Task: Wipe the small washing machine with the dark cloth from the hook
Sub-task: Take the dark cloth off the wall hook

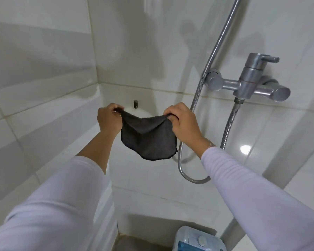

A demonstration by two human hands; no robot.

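Note:
A dark grey cloth (149, 137) hangs spread in the air in front of the tiled wall. My left hand (108, 119) pinches its upper left corner and my right hand (184, 122) pinches its upper right corner. A small black hook (135, 104) sits on the wall just above and between my hands, with nothing on it. Far below, at the bottom edge of the view, the top of the small white and blue washing machine (194, 239) shows with a round dial; the rest of it is cut off.
A metal shower mixer tap (248, 82) juts from the right wall. Its flexible metal hose (190, 175) loops down beside my right forearm, another length rising to the top of the view. White tiled walls meet in a corner behind the cloth.

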